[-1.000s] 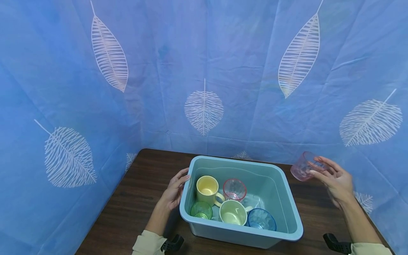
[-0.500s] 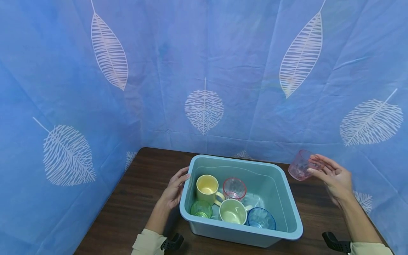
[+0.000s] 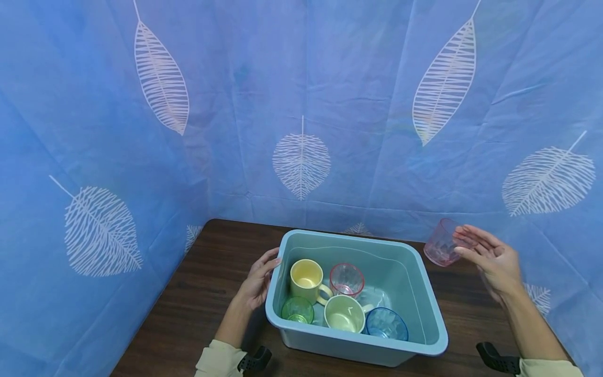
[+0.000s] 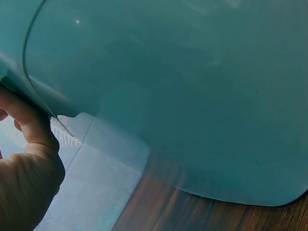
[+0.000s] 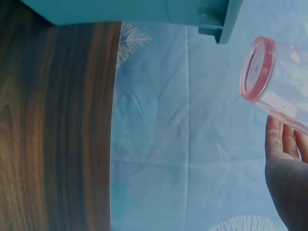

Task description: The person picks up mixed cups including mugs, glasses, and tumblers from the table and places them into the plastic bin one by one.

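My right hand (image 3: 494, 264) holds a clear pink tumbler (image 3: 440, 245) up at the right of the tub, thumb and fingers on its side. The tumbler leans slightly; its thick pink base (image 5: 257, 70) shows in the right wrist view. At the other side, my left hand (image 3: 259, 280) grips the left rim of a light blue plastic tub (image 3: 358, 351). Inside the tub are a yellow mug (image 3: 306, 280), a red-rimmed clear tumbler (image 3: 347, 280), a green glass (image 3: 298, 310), a pale green mug (image 3: 345, 313) and a blue glass (image 3: 386, 323).
The tub stands on a dark wooden table (image 3: 188, 314). A blue cloth (image 3: 367, 104) with white leaf prints hangs behind the table and at its sides. Bare wood shows left and right of the tub.
The pink tumbler has shifted slightly left and up and turned more upright in my right hand. My left hand and the tub have stayed in place.
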Demonstrator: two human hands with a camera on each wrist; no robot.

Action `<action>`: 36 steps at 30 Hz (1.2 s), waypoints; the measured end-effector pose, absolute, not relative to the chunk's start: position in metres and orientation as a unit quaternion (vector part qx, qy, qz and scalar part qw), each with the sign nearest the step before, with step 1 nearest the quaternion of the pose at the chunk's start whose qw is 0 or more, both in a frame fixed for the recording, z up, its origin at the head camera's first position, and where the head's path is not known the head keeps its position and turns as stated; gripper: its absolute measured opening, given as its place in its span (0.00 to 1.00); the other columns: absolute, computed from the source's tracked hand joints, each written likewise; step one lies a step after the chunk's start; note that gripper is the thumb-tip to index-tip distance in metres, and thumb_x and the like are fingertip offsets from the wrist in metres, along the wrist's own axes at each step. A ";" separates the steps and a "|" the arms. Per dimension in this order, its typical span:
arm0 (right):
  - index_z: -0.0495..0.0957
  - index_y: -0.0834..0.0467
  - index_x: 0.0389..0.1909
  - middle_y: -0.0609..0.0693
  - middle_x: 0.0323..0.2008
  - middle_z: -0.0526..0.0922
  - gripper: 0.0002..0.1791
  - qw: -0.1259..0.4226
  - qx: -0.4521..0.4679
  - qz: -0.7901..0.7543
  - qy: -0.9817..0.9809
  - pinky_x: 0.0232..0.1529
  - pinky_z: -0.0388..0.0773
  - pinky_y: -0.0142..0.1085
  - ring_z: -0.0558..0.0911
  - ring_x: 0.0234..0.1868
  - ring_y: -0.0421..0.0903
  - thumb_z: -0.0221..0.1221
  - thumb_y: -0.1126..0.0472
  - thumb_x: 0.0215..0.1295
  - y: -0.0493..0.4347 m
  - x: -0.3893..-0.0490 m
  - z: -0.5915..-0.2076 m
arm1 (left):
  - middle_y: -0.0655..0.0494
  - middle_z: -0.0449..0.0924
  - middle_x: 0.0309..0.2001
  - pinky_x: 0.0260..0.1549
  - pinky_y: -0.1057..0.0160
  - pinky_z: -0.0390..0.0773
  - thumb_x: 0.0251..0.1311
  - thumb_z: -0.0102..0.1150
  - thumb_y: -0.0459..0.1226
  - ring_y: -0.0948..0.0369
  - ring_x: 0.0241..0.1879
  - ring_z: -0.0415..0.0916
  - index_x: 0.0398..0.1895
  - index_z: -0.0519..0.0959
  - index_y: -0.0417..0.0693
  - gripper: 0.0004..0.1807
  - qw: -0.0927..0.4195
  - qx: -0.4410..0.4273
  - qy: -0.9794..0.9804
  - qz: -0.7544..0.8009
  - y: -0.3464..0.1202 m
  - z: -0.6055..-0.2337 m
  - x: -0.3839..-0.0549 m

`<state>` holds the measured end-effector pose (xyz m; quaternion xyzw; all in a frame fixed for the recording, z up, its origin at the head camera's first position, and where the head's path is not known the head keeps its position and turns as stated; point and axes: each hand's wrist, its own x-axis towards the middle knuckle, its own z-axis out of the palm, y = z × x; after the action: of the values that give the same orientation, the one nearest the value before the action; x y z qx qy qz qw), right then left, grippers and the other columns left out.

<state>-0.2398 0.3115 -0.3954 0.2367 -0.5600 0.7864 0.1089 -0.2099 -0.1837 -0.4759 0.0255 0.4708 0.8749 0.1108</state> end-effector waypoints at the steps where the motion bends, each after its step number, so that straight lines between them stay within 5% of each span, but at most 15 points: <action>1: 0.75 0.68 0.64 0.56 0.55 0.86 0.31 0.109 0.238 0.788 -0.558 0.54 0.85 0.34 0.87 0.55 0.47 0.50 0.91 0.62 0.311 -0.240 -0.394 | 0.55 0.84 0.44 0.38 0.72 0.86 0.77 0.52 0.34 0.68 0.38 0.88 0.71 0.65 0.45 0.23 0.113 0.020 0.469 0.875 -0.183 -0.475 -0.210; 24: 0.63 0.80 0.68 0.60 0.60 0.83 0.28 0.059 0.354 0.763 -0.538 0.61 0.81 0.35 0.83 0.61 0.49 0.41 0.90 0.66 0.291 -0.238 -0.385 | 0.55 0.85 0.41 0.32 0.73 0.86 0.78 0.50 0.34 0.66 0.35 0.88 0.70 0.66 0.47 0.20 0.125 -0.005 0.460 0.879 -0.184 -0.471 -0.209; 36: 0.67 0.67 0.72 0.52 0.60 0.82 0.33 0.052 0.324 0.703 -0.631 0.54 0.84 0.29 0.83 0.60 0.43 0.48 0.87 0.67 0.285 -0.232 -0.384 | 0.55 0.85 0.40 0.31 0.73 0.86 0.78 0.51 0.34 0.66 0.33 0.88 0.70 0.66 0.47 0.21 0.129 -0.009 0.459 0.879 -0.184 -0.472 -0.211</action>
<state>-0.2320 0.2848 -0.3835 0.3241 -0.6312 0.7028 0.0520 -0.2108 -0.1843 -0.4718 -0.0095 0.4589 0.8791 0.1286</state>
